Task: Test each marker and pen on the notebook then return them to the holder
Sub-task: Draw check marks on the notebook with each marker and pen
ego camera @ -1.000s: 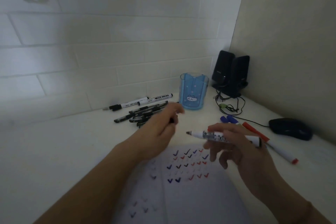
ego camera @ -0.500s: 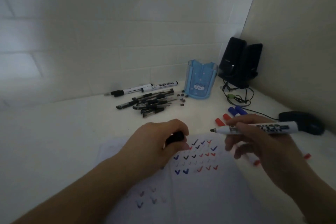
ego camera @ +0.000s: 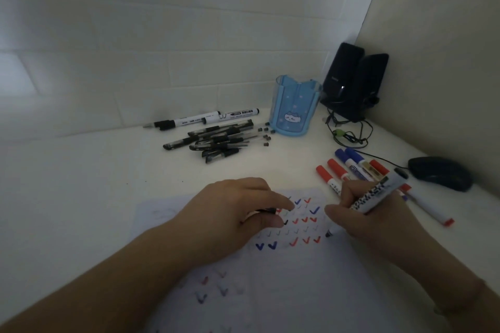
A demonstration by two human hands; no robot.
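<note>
Since 0.5 s ago the right hand (ego camera: 373, 213) has tipped the black marker (ego camera: 378, 193) from level to nib-down on the notebook (ego camera: 284, 278), fingers wrapped round its barrel. Left hand (ego camera: 238, 213) pinches the black cap (ego camera: 266, 210), now resting on the page. Holder (ego camera: 295, 108) stands at 12 o'clock of the fingers, loose pens (ego camera: 213, 138) at 11.
</note>
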